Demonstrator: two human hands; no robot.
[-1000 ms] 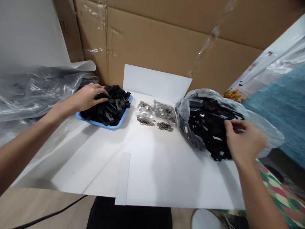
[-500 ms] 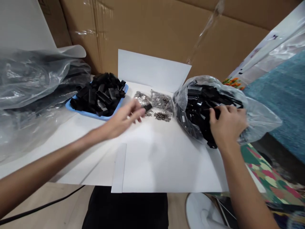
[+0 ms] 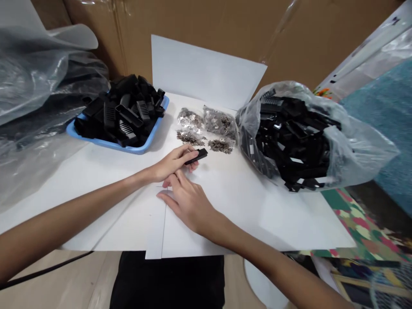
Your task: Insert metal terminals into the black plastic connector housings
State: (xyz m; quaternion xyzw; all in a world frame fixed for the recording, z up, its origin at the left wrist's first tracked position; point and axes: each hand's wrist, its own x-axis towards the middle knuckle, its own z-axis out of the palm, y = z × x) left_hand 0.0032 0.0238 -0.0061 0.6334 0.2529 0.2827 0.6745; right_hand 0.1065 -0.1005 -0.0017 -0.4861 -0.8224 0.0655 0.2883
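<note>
My left hand [image 3: 172, 165] is closed on a small black plastic piece [image 3: 197, 156] and holds it low over the white sheet [image 3: 244, 210], just in front of the heaps of small metal clips [image 3: 206, 128]. My right hand [image 3: 188, 201] lies right behind the left one, palm down with its fingers partly curled; whether it holds anything is hidden. A blue tray [image 3: 146, 146] heaped with black plastic pieces stands at the back left. At the right lies a clear bag [image 3: 354, 150] stuffed with more black pieces.
Large cardboard boxes [image 3: 225, 38] close off the back, with a white card [image 3: 206, 73] leaning on them. Crumpled clear plastic [image 3: 35, 98] with dark parts inside fills the left side. A patterned cloth [image 3: 360, 223] and a blue fabric [image 3: 383, 116] lie at the right.
My left hand left the blue tray and came to the middle with a black piece. My right hand withdrew from the clear bag and moved beside the left. The view tilted downward.
</note>
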